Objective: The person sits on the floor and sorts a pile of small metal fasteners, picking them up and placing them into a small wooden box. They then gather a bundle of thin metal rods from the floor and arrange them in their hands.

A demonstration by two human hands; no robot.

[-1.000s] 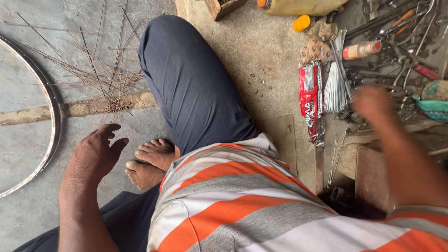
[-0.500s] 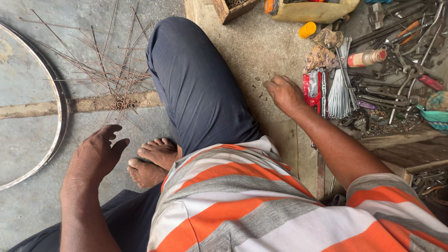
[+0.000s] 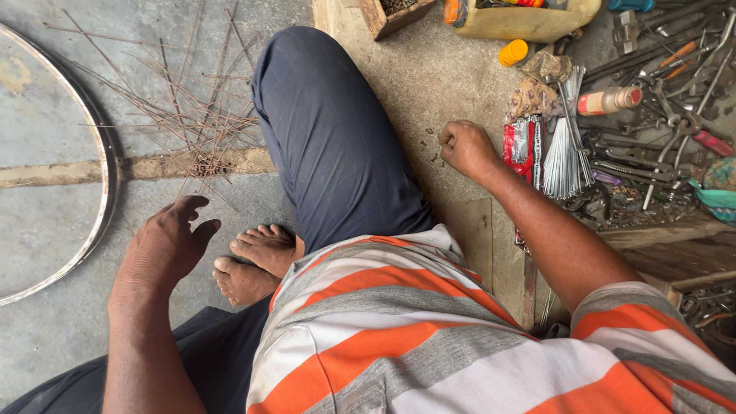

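Concrete floor (image 3: 399, 84), right hand (image 3: 466, 146) fisted over small bits, left hand (image 3: 165, 249) open, flat.

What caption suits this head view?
Seated person's right hand pinches small bits off the floor beside spokes; left hand rests near a wheel rim.

Small dark metal bits (image 3: 431, 146) lie scattered on the concrete beside the knee.

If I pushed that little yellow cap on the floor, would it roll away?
Probably. The yellow cap looks round and lies on bare concrete, so a nudge could send it rolling or skidding. It seems like plastic, so likely light. It might stop soon against the tan container just beside it.
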